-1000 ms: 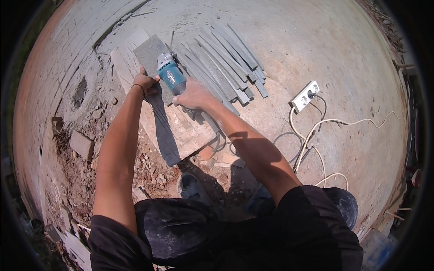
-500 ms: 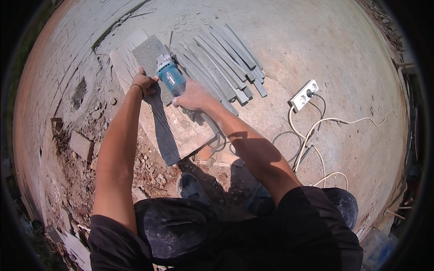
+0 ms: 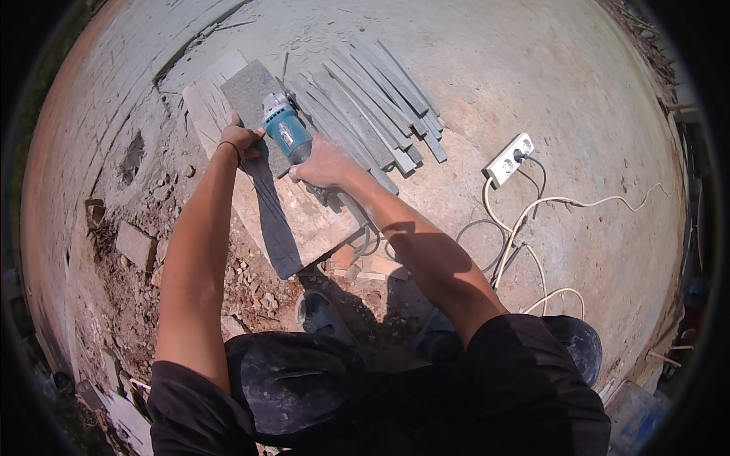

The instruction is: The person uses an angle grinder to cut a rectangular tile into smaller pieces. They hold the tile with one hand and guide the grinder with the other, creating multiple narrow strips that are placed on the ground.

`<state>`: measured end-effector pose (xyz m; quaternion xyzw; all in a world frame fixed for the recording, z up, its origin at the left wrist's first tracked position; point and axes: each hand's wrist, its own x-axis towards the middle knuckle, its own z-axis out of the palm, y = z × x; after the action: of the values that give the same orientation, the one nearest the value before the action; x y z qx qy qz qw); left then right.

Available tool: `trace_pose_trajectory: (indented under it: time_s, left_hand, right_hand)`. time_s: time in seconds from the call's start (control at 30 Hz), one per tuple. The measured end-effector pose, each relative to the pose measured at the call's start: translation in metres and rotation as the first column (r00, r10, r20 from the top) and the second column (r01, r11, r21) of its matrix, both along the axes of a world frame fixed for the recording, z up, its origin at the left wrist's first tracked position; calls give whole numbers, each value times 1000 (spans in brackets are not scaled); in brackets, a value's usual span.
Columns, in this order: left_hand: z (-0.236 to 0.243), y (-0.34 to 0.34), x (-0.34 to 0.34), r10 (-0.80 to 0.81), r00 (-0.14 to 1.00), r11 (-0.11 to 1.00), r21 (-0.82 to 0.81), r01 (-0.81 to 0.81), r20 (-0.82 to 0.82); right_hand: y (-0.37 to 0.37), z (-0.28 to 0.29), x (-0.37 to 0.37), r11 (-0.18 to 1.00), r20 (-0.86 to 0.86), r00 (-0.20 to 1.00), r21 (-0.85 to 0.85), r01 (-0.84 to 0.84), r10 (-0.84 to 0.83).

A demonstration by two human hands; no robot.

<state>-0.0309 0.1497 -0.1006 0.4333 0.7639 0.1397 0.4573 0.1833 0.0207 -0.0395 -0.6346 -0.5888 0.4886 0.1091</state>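
My right hand (image 3: pixel 327 163) is wrapped round the rear body of a teal angle grinder (image 3: pixel 286 129), whose silver head points away from me. The grinder sits over a grey stone slab (image 3: pixel 248 85); its disc is hidden from this view. At the slab's left edge my left hand (image 3: pixel 242 139) grips the stone, thumb close to the grinder's head. Shadow darkens the near part of the slab. Beneath lies a wide pale slab (image 3: pixel 334 228) as a base. To the right of the grinder, several narrow grey stone strips (image 3: pixel 380 99) lie side by side.
A white power strip (image 3: pixel 509 159) with a dark plug lies at right, and a cream cable (image 3: pixel 541 204) loops over the concrete. Rubble (image 3: pixel 251 285) and a broken block (image 3: pixel 137 245) are at left. My shoe (image 3: pixel 323 313) is close to the base slab.
The grinder and both hands hold nearly the same place. The whole view has shifted very slightly.
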Motion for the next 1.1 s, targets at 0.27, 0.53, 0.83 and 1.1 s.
trace_pose_trajectory:
  time_s: [0.27, 0.53, 0.83, 1.1]
  left_hand:
    - [3, 0, 1, 11, 1000, 1000, -13, -10, 26]
    - [3, -1, 2, 2, 1000, 1000, -3, -2, -4]
    - [2, 0, 1, 2, 1000, 1000, -5, -2, -5]
    - [2, -1, 3, 14, 1000, 1000, -2, -14, -14]
  right_hand:
    - [-2, -1, 1, 1000, -4, 1000, 6, 7, -7]
    - [-4, -5, 1, 1000, -16, 1000, 11, 20, -20]
    - [-8, 2, 3, 1000, -20, 1000, 7, 15, -15]
    - [-10, 0, 4, 1000, -12, 1000, 7, 21, -21]
